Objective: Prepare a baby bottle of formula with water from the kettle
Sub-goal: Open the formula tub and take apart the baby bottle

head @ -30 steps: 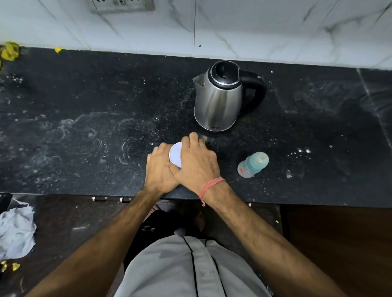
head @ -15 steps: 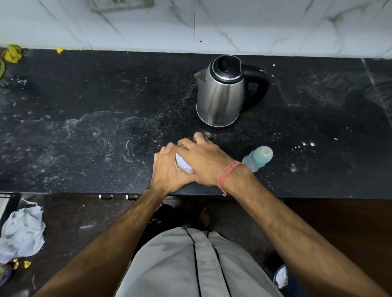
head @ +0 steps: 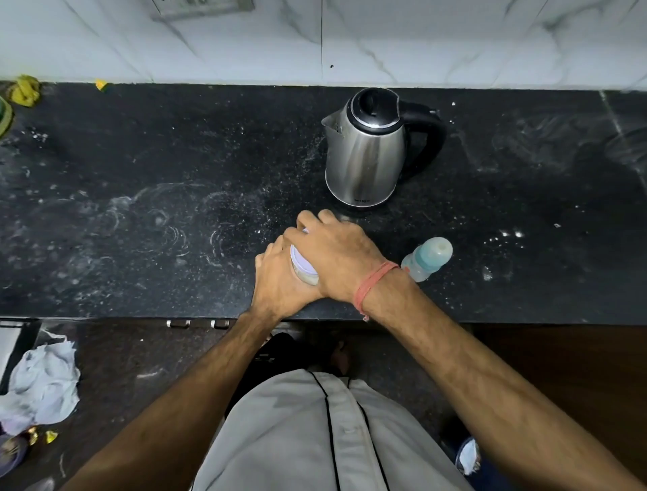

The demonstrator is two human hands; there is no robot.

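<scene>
Head view gives us a black speckled desk (head: pixel 140 168), dusted with white powder and ring smears, with a white marble-look wall (head: pixel 420 38) along its far edge at 12 o'clock. A socket plate (head: pixel 199 4) shows on the wall at 11 o'clock. Yellow scraps (head: pixel 24 90) lie in the far corner at 10 o'clock. Below the desk edge we see dark floor (head: pixel 140 357) with a crumpled white cloth (head: pixel 42 382) at 8 o'clock.

Our left hand (head: pixel 280 280) wraps a small jar (head: pixel 308 277) from the 9 o'clock side, near the desk's front edge. Our right hand (head: pixel 336 256), a red thread (head: pixel 373 284) round its wrist, lies over the jar's white lid (head: pixel 301 261), fingers curled on the rim, so each grip is clamped: left on the jar, right on the lid. Both forearms come up from 6 o'clock and meet at the jar.

At 12 o'clock from the jar stands a steel kettle (head: pixel 366 157), upright, black lid down, handle toward 3 o'clock, spout toward 9 o'clock. A bottle (head: pixel 427 257) with a teal collar stands just beside our right wrist, at 3 o'clock from the jar, well apart from the kettle.
</scene>
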